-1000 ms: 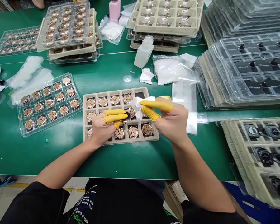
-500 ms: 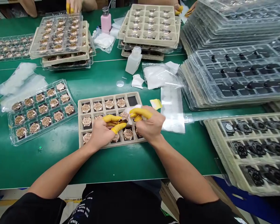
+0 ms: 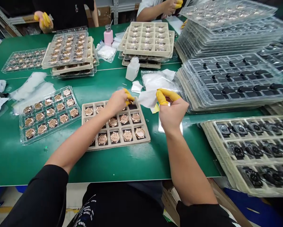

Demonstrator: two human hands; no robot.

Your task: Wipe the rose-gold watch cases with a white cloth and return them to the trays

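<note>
A beige tray (image 3: 141, 146) with rows of rose-gold watch cases lies in front of me, the cases back side up on dark inserts. My left hand (image 3: 119, 101) reaches over its far right corner compartment. Its yellow-cotted fingers are closed around a watch case (image 3: 131, 101), mostly hidden by them. To the right of the tray, my right hand (image 3: 171, 110) is raised, with yellow finger cots on thumb and forefinger pinching a white cleaning cloth (image 3: 148, 99). The cloth hangs out to the left, near the tray's corner.
A clear tray of watch cases (image 3: 50, 121) lies left. Stacked trays (image 3: 147, 52) and a white bottle (image 3: 133, 69) stand farther back. Tall tray stacks (image 3: 233, 82) and a tray of black watches (image 3: 254, 151) flank the right. Co-workers' hands (image 3: 45, 21) show across the table.
My left hand has moved up and right with the watch case to the tray's far right compartment. My right hand has drawn away to the right with the cloth. The camera view has tilted up.
</note>
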